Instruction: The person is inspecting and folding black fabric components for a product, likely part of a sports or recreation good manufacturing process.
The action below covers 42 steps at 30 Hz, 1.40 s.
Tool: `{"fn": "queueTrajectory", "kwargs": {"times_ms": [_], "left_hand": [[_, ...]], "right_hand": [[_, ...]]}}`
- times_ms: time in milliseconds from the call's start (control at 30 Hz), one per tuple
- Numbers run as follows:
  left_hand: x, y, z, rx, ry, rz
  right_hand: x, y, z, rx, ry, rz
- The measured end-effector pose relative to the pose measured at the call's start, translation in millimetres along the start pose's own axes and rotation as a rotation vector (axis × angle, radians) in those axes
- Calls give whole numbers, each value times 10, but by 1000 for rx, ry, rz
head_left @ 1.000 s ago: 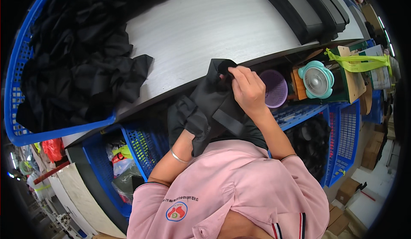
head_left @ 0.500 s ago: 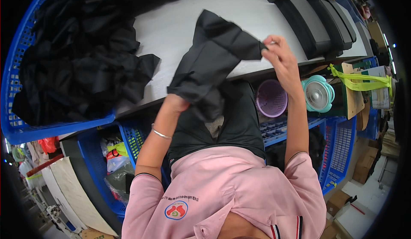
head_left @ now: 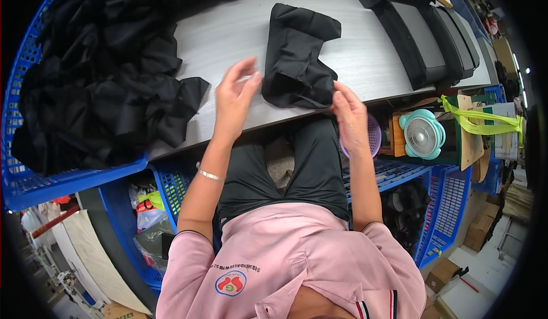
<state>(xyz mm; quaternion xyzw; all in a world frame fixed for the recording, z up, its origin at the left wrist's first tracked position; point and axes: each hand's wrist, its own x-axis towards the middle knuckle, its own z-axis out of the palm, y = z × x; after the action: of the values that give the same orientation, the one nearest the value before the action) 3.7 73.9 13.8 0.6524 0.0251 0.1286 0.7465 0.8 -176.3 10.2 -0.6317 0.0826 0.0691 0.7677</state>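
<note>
Black cloth point(head_left: 294, 53) lies touching the right fingers point(head_left: 349, 94).

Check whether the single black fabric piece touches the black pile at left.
Apart. The head view shows pale tabletop between the fabric piece and the pile, with the left hand over that gap.

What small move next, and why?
Probably lay the left hand on the black fabric piece and smooth it: that hand is open beside it, the right hand is at its near right corner, and its surface looks creased.
</note>
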Motion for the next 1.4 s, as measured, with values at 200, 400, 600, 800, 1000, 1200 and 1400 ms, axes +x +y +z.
{"fn": "queueTrajectory", "kwargs": {"times_ms": [200, 400, 600, 800, 1000, 1200, 1400], "left_hand": [[342, -209, 242, -463, -501, -585], [328, -329, 330, -689, -699, -620], [240, -336, 386, -784, -690, -628], [185, -327, 385, -857, -718, -720], [137, -352, 374, -611, -352, -642], [-21, -406, 609, -300, -142, -266], [16, -376, 464, 44, 214, -41]], "right_hand": [[191, 114, 182, 531, -319, 166], [192, 49, 92, 662, -355, 222], [226, 47, -33, 710, -344, 229], [268, 223, -188, 619, -334, 241], [197, 222, -223, 856, -489, 194], [102, 57, 188, 234, -399, 142], [97, -107, 207, -732, 457, -506]]}}
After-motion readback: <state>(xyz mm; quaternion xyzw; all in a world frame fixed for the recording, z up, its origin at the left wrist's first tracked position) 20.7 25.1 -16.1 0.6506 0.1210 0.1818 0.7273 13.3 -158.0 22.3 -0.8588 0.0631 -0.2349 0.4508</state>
